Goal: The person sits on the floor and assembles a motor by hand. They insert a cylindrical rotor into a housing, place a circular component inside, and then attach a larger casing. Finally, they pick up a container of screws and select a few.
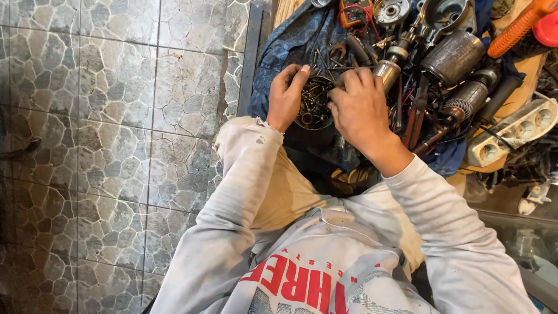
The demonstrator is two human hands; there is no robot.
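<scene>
The left hand [286,96] is resting on the rim of a small round dish [314,104] full of dark screws and bolts, its fingers curled over the edge and grasping it. The right hand [359,107] is reaching into the same dish from the other side, fingers bent down among the screws; I cannot tell if they are pinching one. The dish is sitting on a blue cloth [296,40] on the counter, just beside motor armatures [453,55] and a white socket strip [514,131]. The tiled floor [116,116] is lying to the left.
</scene>
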